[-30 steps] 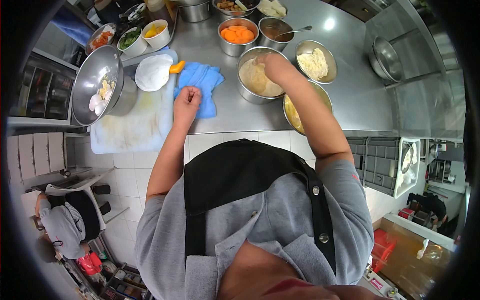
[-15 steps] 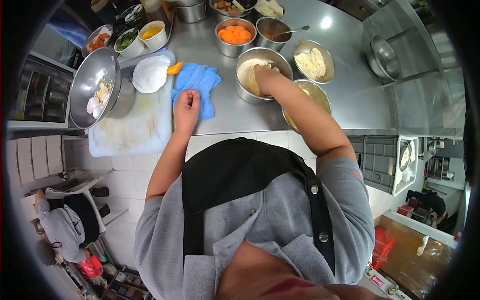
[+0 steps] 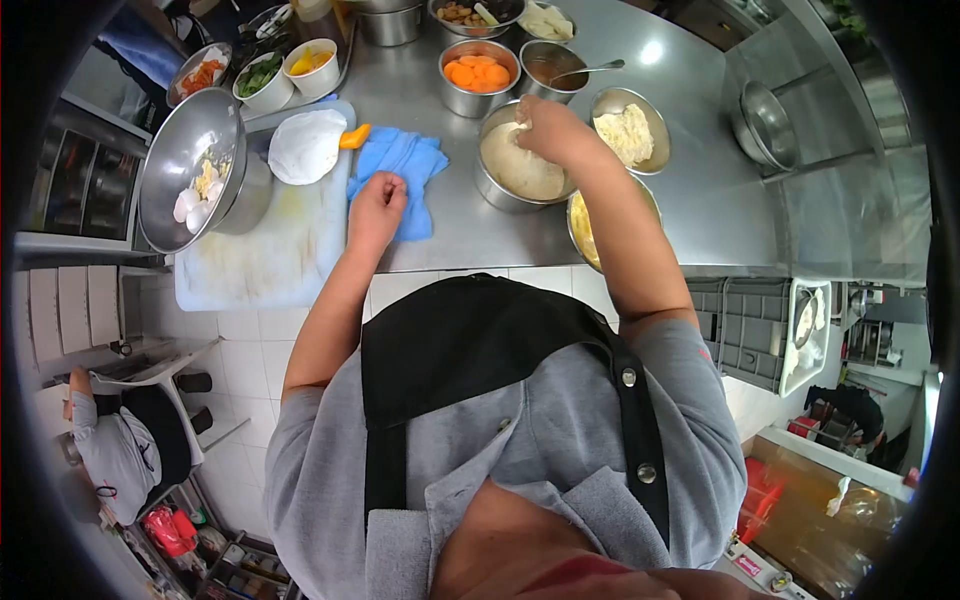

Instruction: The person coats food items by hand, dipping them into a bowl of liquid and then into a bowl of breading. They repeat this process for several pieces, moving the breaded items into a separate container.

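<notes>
My right hand (image 3: 548,130) is at the far rim of a steel bowl (image 3: 508,197) of pale tan, crumb-like stuff. Its fingers are pinched together at the bowl's edge; what they hold, if anything, I cannot make out. My left hand (image 3: 378,208) rests loosely curled at the counter's front edge, beside a crumpled blue cloth (image 3: 405,165), with nothing visible in it. Right of the crumb bowl stands a bowl of pale yellow clumps (image 3: 625,135). Nearer me, a bowl with yellow contents (image 3: 582,228) is partly hidden under my right forearm.
Left lies a cutting board (image 3: 260,270) with a white round sheet (image 3: 305,147) and an orange handle (image 3: 355,137). A tilted steel bowl (image 3: 222,120) holds eggs (image 3: 192,207). Sliced carrots (image 3: 477,74) and a brown sauce pot with spoon (image 3: 600,67) stand behind. Another person (image 3: 130,450) is at lower left.
My right hand has risen from inside the crumb bowl to its far rim, so more of the contents shows. My left hand stays curled by the cloth.
</notes>
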`<state>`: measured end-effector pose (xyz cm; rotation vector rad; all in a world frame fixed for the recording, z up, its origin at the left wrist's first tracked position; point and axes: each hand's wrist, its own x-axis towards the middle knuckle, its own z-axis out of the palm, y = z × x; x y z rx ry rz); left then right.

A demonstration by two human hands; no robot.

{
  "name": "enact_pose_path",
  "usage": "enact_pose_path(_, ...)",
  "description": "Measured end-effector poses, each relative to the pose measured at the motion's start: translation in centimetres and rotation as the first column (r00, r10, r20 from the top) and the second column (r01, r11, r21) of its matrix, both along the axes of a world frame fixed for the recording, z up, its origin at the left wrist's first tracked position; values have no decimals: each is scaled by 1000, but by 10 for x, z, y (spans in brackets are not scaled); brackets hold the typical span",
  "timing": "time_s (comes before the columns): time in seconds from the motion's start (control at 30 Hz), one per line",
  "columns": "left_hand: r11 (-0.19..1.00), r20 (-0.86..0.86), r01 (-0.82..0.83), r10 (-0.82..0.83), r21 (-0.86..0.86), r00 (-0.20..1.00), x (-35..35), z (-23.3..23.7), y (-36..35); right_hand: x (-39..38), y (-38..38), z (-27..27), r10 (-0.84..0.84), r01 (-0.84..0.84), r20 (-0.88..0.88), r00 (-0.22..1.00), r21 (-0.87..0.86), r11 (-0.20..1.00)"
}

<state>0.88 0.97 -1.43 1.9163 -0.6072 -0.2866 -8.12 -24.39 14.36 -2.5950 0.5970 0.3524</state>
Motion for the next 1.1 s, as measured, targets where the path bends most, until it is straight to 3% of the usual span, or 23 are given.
enact_pose_path(0.07, 999, 87, -41, 39, 22, 995, -3, 3, -2, 1, -3, -34, -22, 23, -22, 1000, 21, 1000)
enact_pose_path(0.17, 993, 276, -115, 103, 29, 956, -17, 15, -6, 1, 3, -66, 53, -90, -181, 982, -203, 975)
enact_pose_path(0.23, 992, 393, -127, 110, 18, 913, -27, 17, -2, 6, -5, -37, 70, -71, -186, 980, 0, 997)
enact_pose_path(0.33, 991, 342, -124, 99, 53, 935, -27, 19, -3, 10, -13, -18, 10, 21, -144, 990, 211, 977)
enact_pose_path(0.43, 991, 390, -119, 88, 55, 917, -26, 17, -4, 10, -8, -93, 183, -221, -209, 961, -178, 959)
enact_pose_path(0.47, 992, 409, -116, 88, 42, 908, -24, 17, -5, 6, -11, -86, 176, -197, -131, 976, -170, 966)
enact_pose_path(0.57, 992, 413, -118, 87, 50, 907, -28, 14, 0, 13, -18, -49, 114, -90, -253, 961, 103, 991)
enact_pose_path(0.6, 991, 394, -124, 91, 58, 915, -27, 17, -2, 14, -18, -43, 55, -56, -283, 957, 7, 998)
enact_pose_path(0.7, 990, 388, -128, 95, 60, 917, -27, 17, -3, 6, -13, -62, -36, -3, -146, 989, -263, 965)
enact_pose_path(0.8, 992, 413, -125, 100, 33, 905, -25, 16, -4, 8, -5, -72, 96, -160, -207, 974, -321, 934)
enact_pose_path(0.9, 992, 424, -120, 96, 30, 901, -28, 15, -2, 7, -8, -69, -68, 71, -205, 976, 9, 997)
enact_pose_path(1.0, 993, 431, -116, 94, 25, 898, -27, 15, -3, 8, -13, -68, 80, -65, -173, 982, 94, 993)
enact_pose_path(1.1, 992, 441, -120, 95, 28, 892, -25, 13, -4, 6, -10, -72, 10, -8, -42, 999, 44, 999)
